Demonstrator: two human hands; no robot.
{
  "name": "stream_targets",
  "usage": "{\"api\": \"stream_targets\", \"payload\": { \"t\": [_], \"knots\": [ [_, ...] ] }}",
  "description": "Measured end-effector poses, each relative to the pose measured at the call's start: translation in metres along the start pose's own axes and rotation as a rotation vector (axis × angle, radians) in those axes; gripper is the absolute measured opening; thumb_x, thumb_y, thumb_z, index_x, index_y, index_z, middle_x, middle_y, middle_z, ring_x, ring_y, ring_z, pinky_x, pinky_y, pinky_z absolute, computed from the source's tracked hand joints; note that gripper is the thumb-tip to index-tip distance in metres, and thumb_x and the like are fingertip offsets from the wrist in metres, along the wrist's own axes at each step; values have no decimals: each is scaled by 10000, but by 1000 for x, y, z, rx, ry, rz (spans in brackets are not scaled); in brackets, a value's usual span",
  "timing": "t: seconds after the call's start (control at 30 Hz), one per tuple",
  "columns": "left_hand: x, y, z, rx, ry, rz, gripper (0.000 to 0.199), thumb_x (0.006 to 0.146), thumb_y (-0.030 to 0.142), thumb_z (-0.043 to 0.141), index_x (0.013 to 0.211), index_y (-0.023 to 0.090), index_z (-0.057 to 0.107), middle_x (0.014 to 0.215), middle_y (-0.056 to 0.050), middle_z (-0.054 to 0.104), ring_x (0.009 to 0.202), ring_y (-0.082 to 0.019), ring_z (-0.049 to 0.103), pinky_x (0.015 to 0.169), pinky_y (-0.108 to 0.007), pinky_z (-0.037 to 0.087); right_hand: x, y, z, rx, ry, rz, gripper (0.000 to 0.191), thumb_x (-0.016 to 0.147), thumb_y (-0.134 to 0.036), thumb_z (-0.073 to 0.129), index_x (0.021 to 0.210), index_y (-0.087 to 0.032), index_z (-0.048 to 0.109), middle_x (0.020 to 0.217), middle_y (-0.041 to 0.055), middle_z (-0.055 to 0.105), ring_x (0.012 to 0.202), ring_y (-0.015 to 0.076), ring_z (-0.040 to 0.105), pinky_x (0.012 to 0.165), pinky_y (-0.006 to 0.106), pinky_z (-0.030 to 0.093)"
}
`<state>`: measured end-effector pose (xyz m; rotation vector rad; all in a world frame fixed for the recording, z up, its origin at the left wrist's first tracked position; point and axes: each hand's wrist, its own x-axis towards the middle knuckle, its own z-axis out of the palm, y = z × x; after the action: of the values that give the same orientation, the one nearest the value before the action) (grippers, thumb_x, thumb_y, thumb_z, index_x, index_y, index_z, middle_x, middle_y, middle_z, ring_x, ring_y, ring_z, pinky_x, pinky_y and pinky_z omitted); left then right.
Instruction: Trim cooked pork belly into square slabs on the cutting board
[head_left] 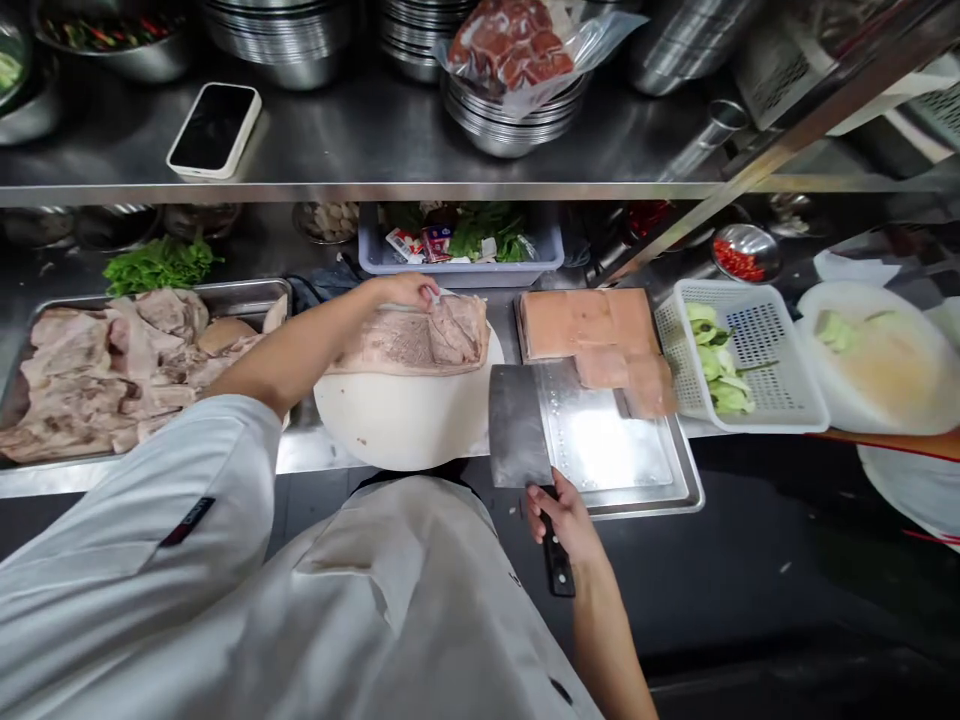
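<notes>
A slab of pork lies across the far half of a round white cutting board. My left hand reaches over to its far edge, fingers bent and closed on the meat near a cut flap. In my right hand is a cleaver, gripped by its black handle. Its broad blade points away from me, between the board and a metal tray. Flat skin-side-up pork pieces lie on the far part of that tray.
At the left stands a tray of pale meat chunks. A white basket holds green vegetable pieces on the right. Behind the board sits a blue-grey bin. A shelf edge crosses above, with a phone and stacked bowls.
</notes>
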<state>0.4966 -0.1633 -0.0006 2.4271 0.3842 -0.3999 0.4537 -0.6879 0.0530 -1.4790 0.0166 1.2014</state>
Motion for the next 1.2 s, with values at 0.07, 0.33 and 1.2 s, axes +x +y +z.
{"api": "stream_targets", "payload": {
  "t": [0.07,0.33,1.2],
  "knots": [
    [-27,-24,-4,59,62,-83,619,704,562,650,1196,200,752,1065,-57,784,936,-210,684,833,-257,497,9,0,-21,-51,5,-32,541,729,-557,816,862,-278,371,570,-127,500,373,91,427,350,232,400],
    [-56,-6,36,187,70,-154,611,927,639,405,1227,230,747,1283,-82,752,1135,-246,665,962,-281,453,82,12,-35,-215,-49,-129,475,778,-520,754,910,-269,373,569,-147,511,383,83,442,386,212,392],
    [-36,101,118,25,385,-197,471,1019,433,459,1373,189,650,1298,-136,676,1259,-301,590,1135,-424,437,115,-10,-66,-177,-7,-188,431,805,-548,699,840,-284,360,506,-124,517,337,110,456,342,237,360]
  ]
}}
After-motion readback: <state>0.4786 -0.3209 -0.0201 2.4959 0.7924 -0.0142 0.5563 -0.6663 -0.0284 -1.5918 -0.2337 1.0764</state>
